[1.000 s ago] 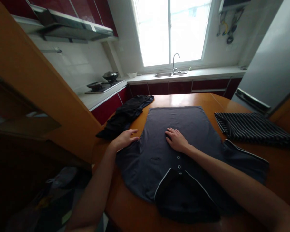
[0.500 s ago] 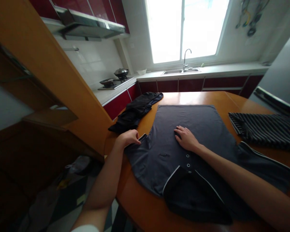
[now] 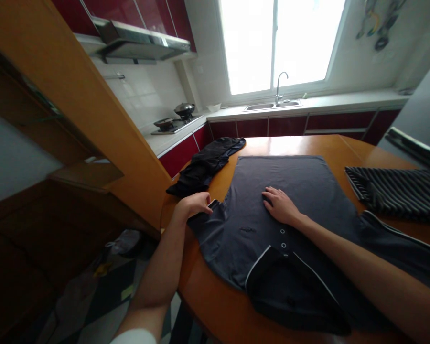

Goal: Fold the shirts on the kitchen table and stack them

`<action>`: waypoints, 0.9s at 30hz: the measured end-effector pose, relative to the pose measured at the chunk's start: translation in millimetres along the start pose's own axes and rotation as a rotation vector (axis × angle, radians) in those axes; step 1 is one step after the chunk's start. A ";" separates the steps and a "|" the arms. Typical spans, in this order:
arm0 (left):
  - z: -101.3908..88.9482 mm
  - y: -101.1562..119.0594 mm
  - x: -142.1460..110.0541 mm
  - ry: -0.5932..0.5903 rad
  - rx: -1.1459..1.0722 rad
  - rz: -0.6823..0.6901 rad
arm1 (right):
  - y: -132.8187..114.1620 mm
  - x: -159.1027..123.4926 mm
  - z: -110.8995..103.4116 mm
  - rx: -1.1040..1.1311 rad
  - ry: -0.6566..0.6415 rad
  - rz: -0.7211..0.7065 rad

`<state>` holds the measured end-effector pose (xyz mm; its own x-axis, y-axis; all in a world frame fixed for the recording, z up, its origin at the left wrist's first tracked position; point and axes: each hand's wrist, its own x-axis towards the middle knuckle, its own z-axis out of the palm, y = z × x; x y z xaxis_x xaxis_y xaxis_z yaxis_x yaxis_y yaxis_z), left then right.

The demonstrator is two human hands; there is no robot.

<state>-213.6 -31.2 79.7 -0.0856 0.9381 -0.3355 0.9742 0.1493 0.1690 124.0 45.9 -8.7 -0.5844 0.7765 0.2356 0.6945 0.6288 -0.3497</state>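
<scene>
A dark grey polo shirt [image 3: 251, 191] lies spread on the wooden table, its black collar [image 3: 290, 301] with white piping toward me and its hem at the far side. My left hand [image 3: 197, 204] pinches the edge of the left sleeve, which has a white-trimmed cuff. Flat on the shirt's front, fingers spread, rests my right hand [image 3: 280, 204], just beyond the buttons on the placket. The other sleeve [image 3: 397, 239] stretches out to the right, partly behind my right forearm.
On the table's far left lies a heap of black clothing [image 3: 208, 165]. A folded striped garment [image 3: 397, 191] is at the right, near a chair back [image 3: 419, 148]. Behind the wooden table [image 3: 290, 143] are a sink [image 3: 272, 105] and a stove with pans [image 3: 174, 124].
The whole view has shifted slightly, so everything appears a little further right. Both hands keep their places on the shirt.
</scene>
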 end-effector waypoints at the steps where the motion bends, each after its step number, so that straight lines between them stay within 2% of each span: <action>1: -1.4 -0.5 -1.6 -0.004 -0.032 0.011 | -0.1 0.0 -0.1 -0.002 0.002 0.001; 6: -8.8 7.6 -14.0 -0.087 -0.361 0.141 | -1.5 0.1 -1.8 -0.001 -0.001 0.000; 10: -10.6 23.8 -19.4 -0.088 -0.428 0.315 | -2.6 -0.2 -3.3 0.004 -0.001 -0.001; 15: -9.0 44.7 -20.6 -0.073 -0.546 0.328 | -2.6 -0.5 -3.3 -0.006 -0.003 -0.002; 19: 0.9 60.5 -18.1 -0.062 -0.644 0.361 | -2.0 -0.6 -3.1 -0.009 0.005 -0.005; 24: 22.7 78.5 -8.2 -0.205 -0.755 0.417 | 0.3 -0.1 -0.7 -0.011 0.009 -0.006; 25: 25.6 79.9 -5.4 -0.184 -0.751 0.445 | 0.9 0.1 0.0 -0.010 0.009 -0.006; 27: 28.4 78.7 0.7 -0.040 -0.713 0.483 | 1.8 0.6 1.0 -0.005 0.018 -0.008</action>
<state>-131.0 -27.7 66.5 0.3249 0.9396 -0.1074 0.5376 -0.0901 0.8384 124.4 47.5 -10.1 -0.5827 0.7719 0.2544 0.6919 0.6353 -0.3429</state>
